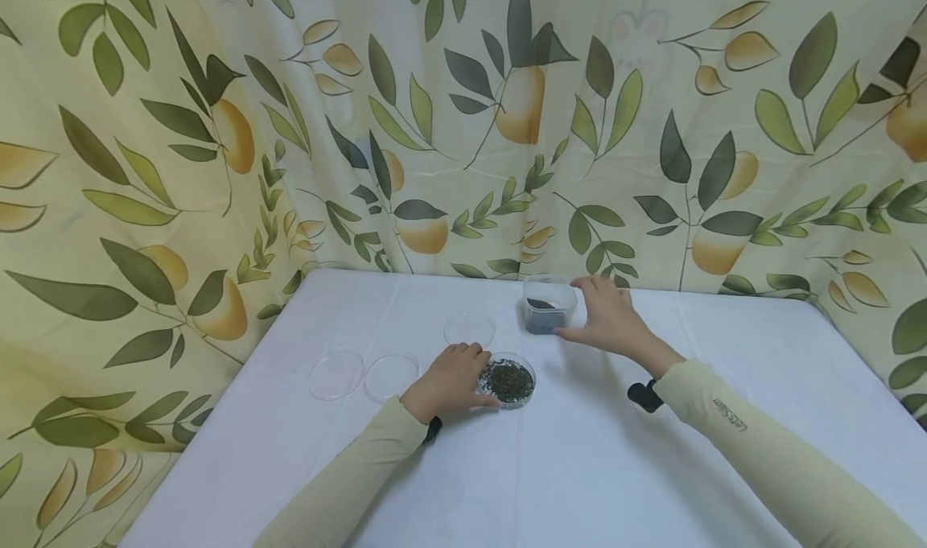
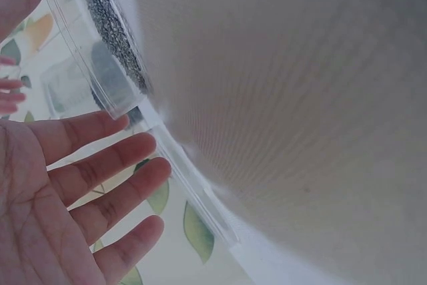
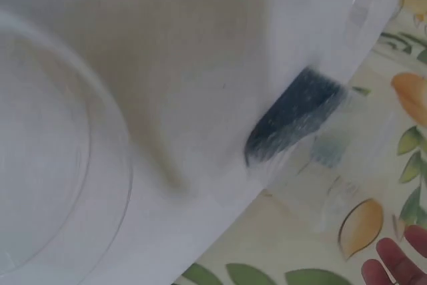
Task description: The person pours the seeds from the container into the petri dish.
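My left hand (image 1: 451, 379) is at the left side of a clear petri dish (image 1: 533, 387) with dark green-brown granules (image 1: 510, 381) in it. Thumb and index finger span the dish's edge in the left wrist view, the other fingers (image 2: 110, 171) spread out beside it. At the back of the table is a clear plastic tub (image 1: 550, 294), partly filled with dark grains (image 3: 293, 115). My right hand (image 1: 614, 320) reaches to the tub's right side, thumb and fingers spread apart. Its fingertips (image 3: 393, 258) show a little away from the tub in the right wrist view.
Two clear round dishes or lids, one at far left (image 1: 336, 375) and one nearer (image 1: 391, 377), lie on the white-covered table (image 1: 579, 467). Another clear round piece (image 1: 469, 331) lies behind my left hand. A clear round dish (image 3: 67, 165) is beneath my right wrist. A leaf-patterned curtain (image 1: 449, 129) hangs behind.
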### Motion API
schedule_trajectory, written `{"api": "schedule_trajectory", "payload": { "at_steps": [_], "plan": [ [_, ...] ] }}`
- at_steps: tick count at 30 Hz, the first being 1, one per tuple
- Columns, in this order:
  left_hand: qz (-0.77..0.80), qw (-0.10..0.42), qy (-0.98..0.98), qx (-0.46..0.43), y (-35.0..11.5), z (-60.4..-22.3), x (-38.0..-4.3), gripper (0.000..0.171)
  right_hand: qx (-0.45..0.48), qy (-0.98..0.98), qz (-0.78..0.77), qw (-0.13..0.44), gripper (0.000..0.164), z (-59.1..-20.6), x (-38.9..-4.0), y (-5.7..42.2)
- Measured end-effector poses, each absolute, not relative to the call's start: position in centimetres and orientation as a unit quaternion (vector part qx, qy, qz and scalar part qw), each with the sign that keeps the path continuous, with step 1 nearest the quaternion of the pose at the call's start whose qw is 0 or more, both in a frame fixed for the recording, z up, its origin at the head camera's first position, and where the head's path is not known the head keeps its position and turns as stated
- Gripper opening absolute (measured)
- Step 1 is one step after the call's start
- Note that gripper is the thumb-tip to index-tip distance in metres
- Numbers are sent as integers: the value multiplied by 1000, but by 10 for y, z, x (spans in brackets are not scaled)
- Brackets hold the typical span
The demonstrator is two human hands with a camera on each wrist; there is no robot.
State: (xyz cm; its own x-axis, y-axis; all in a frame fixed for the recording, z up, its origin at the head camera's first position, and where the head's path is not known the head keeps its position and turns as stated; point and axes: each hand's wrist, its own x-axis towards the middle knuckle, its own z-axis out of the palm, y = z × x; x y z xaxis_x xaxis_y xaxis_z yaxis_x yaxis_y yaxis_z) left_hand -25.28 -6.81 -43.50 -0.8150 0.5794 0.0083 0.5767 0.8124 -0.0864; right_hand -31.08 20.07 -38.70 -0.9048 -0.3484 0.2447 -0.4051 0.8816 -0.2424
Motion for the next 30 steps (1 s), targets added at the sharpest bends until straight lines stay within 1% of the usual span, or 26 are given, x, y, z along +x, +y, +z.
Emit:
{"api": "schedule_trajectory", "payload": {
  "at_steps": [4, 8, 15, 21, 30],
  "plan": [
    [40, 12, -952, -302, -69, -435, -253, 80, 214, -959, 149, 115, 82, -388, -299, 192],
    [42, 19, -952, -304, -69, -436, -255, 81, 227, -955, 150, 120, 82, -390, -290, 185],
    [41, 25, -951, -307, -69, -438, -255, 80, 259, -948, 122, 138, 84, -399, -276, 176],
    [40, 31, -950, -308, -69, -440, -256, 79, 284, -945, 106, 123, 85, -411, -265, 168],
    [47, 29, -951, -305, -68, -440, -256, 79, 332, -932, 90, 110, 80, -429, -259, 160]
  ]
}}
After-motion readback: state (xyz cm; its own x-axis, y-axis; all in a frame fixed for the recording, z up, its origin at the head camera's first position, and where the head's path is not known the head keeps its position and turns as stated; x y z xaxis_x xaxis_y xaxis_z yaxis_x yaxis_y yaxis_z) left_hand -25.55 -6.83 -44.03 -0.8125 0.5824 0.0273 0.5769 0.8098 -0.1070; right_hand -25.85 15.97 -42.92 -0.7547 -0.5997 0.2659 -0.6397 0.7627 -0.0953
